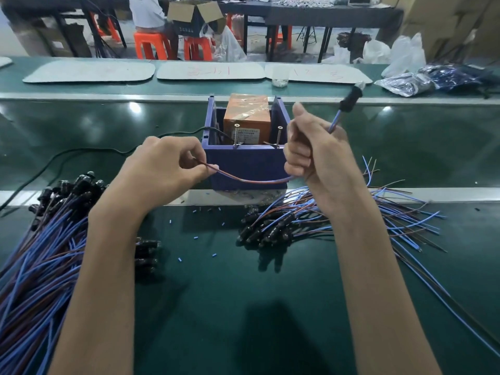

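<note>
A blue and brown wire pair sags between my two hands in front of a purple box. My left hand pinches the free wire ends between thumb and finger. My right hand grips the wire in a fist. Above that fist the wire rises to a black cylindrical connector with a pale tip. The purple box holds an orange block and two upright screws.
A big bundle of like wires with black connectors lies at the left, another heap at the right. A black cable runs into the box. Small blue insulation bits dot the green belt. Plastic bags lie far right.
</note>
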Demonstrator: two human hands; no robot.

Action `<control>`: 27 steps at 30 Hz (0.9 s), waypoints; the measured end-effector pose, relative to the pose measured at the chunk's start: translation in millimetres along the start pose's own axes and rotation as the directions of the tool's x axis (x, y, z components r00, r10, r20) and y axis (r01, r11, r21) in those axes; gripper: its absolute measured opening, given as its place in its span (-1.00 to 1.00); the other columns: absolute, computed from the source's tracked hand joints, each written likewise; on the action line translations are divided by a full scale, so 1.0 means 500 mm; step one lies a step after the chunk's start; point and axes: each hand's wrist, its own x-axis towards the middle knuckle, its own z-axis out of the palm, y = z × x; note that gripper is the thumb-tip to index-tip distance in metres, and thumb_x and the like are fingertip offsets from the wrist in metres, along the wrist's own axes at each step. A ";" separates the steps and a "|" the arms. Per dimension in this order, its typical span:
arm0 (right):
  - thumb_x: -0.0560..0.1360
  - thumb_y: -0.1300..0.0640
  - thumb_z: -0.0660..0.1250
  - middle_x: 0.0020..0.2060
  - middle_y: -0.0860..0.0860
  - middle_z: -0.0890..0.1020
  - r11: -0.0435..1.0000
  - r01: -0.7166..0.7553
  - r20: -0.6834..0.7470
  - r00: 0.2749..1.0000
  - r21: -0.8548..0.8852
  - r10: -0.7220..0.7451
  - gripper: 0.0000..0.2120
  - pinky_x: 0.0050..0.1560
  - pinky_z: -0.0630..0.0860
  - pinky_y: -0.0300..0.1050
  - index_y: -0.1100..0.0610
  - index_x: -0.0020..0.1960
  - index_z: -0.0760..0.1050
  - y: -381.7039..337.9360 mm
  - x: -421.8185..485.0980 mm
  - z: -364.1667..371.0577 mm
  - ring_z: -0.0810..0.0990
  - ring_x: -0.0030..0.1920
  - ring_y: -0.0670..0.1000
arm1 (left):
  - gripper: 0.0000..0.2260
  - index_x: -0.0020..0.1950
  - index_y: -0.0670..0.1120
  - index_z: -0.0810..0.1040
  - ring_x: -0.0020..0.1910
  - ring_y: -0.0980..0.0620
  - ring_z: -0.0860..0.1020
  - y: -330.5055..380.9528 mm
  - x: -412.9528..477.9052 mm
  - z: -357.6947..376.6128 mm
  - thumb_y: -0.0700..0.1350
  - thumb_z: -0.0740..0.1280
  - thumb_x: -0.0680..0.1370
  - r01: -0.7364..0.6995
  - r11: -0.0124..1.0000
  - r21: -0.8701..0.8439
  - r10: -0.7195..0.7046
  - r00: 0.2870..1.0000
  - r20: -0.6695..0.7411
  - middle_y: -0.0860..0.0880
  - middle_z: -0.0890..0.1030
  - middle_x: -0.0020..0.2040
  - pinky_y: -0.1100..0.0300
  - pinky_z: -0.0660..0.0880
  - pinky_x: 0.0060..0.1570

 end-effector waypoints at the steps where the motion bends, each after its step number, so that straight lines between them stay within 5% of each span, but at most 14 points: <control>1: 0.62 0.09 0.21 -0.54 -0.05 0.18 0.999 -0.003 0.021 1.000 -0.041 0.004 -0.61 -0.56 0.15 -0.29 0.15 -0.38 0.42 0.002 0.000 -0.002 0.07 -0.48 -0.05 | -0.82 -0.30 0.09 0.53 -0.36 0.11 0.46 0.002 -0.001 -0.002 0.09 0.46 0.43 -0.021 1.000 -0.005 0.020 1.000 -0.013 0.11 0.55 -0.40 0.13 0.43 -0.21; 8: 0.47 0.25 0.43 -0.39 0.00 0.36 0.928 0.070 0.096 0.995 -0.366 -0.037 -0.96 -0.50 0.21 -0.40 0.20 -0.09 0.60 0.013 -0.007 -0.007 0.23 -0.52 -0.17 | -0.86 -0.31 -0.03 0.64 -0.49 0.18 0.38 0.045 -0.014 -0.007 -0.04 0.56 0.33 -0.204 0.961 -0.189 0.203 0.979 -0.027 0.06 0.51 -0.49 0.38 0.32 -0.41; 11: 0.38 0.34 0.48 -0.26 0.00 0.45 0.902 0.080 0.195 0.981 -0.425 0.005 -0.74 -0.42 0.30 -0.45 0.14 0.04 0.64 0.019 -0.007 -0.008 0.25 -0.50 -0.14 | -0.88 -0.27 -0.03 0.66 -0.47 0.21 0.43 0.076 -0.021 -0.004 -0.06 0.56 0.32 -0.258 0.919 -0.298 0.269 0.963 -0.006 0.08 0.56 -0.45 0.44 0.33 -0.39; 14: 0.37 0.36 0.47 -0.22 0.03 0.60 0.888 0.116 0.237 0.972 -0.444 -0.008 -0.71 -0.24 0.50 -0.15 0.01 -0.04 0.67 0.023 -0.007 -0.001 0.36 -0.40 0.06 | -0.85 -0.21 -0.03 0.67 -0.37 0.06 0.56 0.099 -0.028 0.002 -0.01 0.53 0.29 -0.261 0.880 -0.397 0.303 0.952 0.046 0.01 0.66 -0.34 0.18 0.48 -0.30; 17: 0.41 0.36 0.44 -0.18 0.07 0.71 0.901 0.156 0.222 0.973 -0.405 -0.068 -0.78 0.01 0.59 0.06 0.11 -0.02 0.65 0.022 -0.008 -0.002 0.64 -0.20 0.04 | -0.88 -0.17 -0.05 0.67 -0.32 -0.01 0.57 0.105 -0.028 0.009 -0.15 0.55 0.35 -0.248 0.878 -0.409 0.300 0.951 0.068 -0.07 0.65 -0.31 0.06 0.50 -0.18; 21: 0.41 0.35 0.45 -0.18 0.02 0.71 0.897 0.167 0.210 0.974 -0.409 -0.085 -0.75 -0.13 0.56 0.18 0.08 0.02 0.63 0.018 -0.006 -0.007 0.63 -0.21 0.02 | -0.87 -0.18 -0.08 0.62 -0.36 0.12 0.51 0.104 -0.025 0.015 -0.29 0.50 0.41 -0.242 0.877 -0.414 0.309 0.945 0.103 -0.09 0.61 -0.32 0.12 0.50 -0.21; 25: 0.38 0.37 0.46 -0.25 -0.08 0.66 0.866 0.215 0.244 0.963 -0.452 -0.112 -0.79 -0.42 0.40 -0.30 0.09 -0.11 0.61 0.018 -0.007 -0.008 0.49 -0.44 -0.20 | -0.83 -0.18 -0.08 0.60 -0.32 0.13 0.54 0.109 -0.029 0.019 -0.33 0.35 0.36 -0.234 0.884 -0.405 0.328 0.927 0.180 0.00 0.62 -0.31 0.27 0.49 -0.23; 27: 0.39 0.38 0.45 -0.29 -0.12 0.62 0.860 0.223 0.234 0.964 -0.459 -0.125 -0.80 -0.44 0.32 -0.38 0.09 -0.15 0.58 0.020 -0.006 -0.012 0.43 -0.48 -0.21 | -0.83 -0.18 -0.08 0.60 -0.31 0.09 0.55 0.113 -0.031 0.022 -0.29 0.28 0.33 -0.212 0.885 -0.415 0.321 0.923 0.214 0.00 0.61 -0.32 0.28 0.49 -0.22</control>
